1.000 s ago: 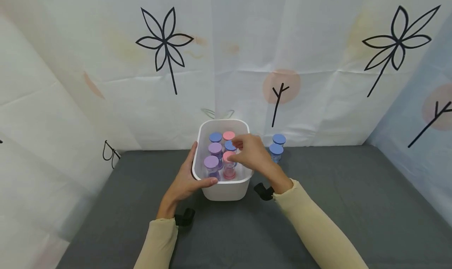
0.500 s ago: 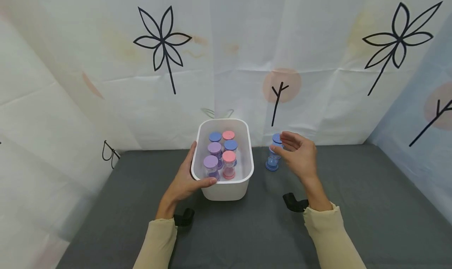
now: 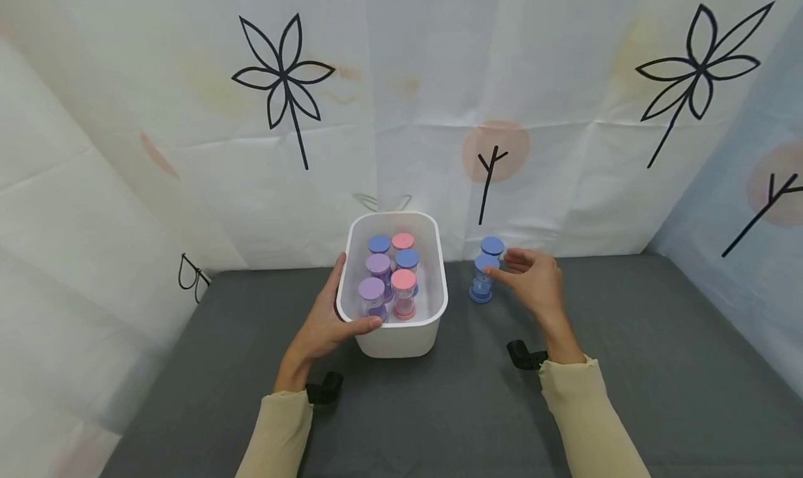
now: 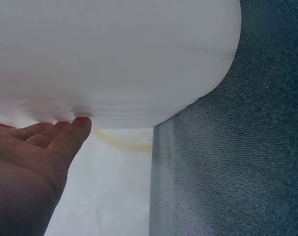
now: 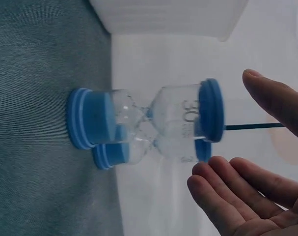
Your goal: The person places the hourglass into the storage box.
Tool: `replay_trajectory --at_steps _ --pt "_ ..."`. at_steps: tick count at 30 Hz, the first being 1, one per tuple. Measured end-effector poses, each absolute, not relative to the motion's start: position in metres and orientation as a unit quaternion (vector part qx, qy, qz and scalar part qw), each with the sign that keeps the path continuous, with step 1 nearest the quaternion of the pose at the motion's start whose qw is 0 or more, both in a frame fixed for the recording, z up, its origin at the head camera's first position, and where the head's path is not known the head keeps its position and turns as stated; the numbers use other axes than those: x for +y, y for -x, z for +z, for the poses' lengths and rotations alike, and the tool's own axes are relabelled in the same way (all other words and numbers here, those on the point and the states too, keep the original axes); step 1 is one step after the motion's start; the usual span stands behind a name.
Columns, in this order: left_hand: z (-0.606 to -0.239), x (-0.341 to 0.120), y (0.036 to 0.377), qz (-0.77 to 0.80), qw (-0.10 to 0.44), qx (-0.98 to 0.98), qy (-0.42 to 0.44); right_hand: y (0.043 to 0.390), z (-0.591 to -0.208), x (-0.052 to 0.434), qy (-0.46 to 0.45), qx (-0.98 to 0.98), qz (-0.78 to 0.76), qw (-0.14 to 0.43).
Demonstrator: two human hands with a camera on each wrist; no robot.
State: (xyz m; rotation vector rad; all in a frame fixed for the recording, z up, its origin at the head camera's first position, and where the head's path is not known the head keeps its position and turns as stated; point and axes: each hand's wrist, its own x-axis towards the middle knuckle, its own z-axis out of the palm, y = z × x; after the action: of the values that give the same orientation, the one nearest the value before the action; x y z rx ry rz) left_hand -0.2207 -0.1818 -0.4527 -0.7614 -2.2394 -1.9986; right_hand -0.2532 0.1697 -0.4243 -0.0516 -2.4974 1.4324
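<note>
The left hand [image 3: 326, 325] grips the white bin [image 3: 395, 338] at its 8 o'clock corner: the thumb hooks over the rim while the fingers lie flat against the outer wall, as the left wrist view shows. The bin stands on the grey tabletop [image 3: 627, 366] and holds six sand timers upright in two rows: two purple-capped ones [image 3: 372, 289] and a blue one on the left, two pink-capped ones [image 3: 403, 280] with a blue one between them on the right.

At 3 o'clock of the bin, just beside it, two blue sand timers stand upright on the tabletop, the near blue timer [image 3: 484, 280] in front and the far blue timer [image 3: 492, 247] close behind at 12 o'clock. The right hand [image 3: 533, 283] hovers at the near timer's 3 o'clock, fingers loosely spread and holding nothing; the right wrist view shows the fingertips [image 5: 212, 174] just off its top cap, not touching.

A pale curtain with black flower drawings [image 3: 282, 81] hangs behind.
</note>
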Motion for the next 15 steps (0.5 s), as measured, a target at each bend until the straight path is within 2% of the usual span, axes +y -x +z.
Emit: replay_trajectory --at_steps 5,15 --pt "-0.453 -0.182 0.220 -0.648 0.021 -0.720 0.248 0.259 -0.438 0.162 0.033 -0.869 0.474 0.138" --pt "-0.454 -0.181 0.221 -0.646 0.018 -0.723 0.246 0.265 -0.456 0.145 0.045 -0.868 0.455 0.194"
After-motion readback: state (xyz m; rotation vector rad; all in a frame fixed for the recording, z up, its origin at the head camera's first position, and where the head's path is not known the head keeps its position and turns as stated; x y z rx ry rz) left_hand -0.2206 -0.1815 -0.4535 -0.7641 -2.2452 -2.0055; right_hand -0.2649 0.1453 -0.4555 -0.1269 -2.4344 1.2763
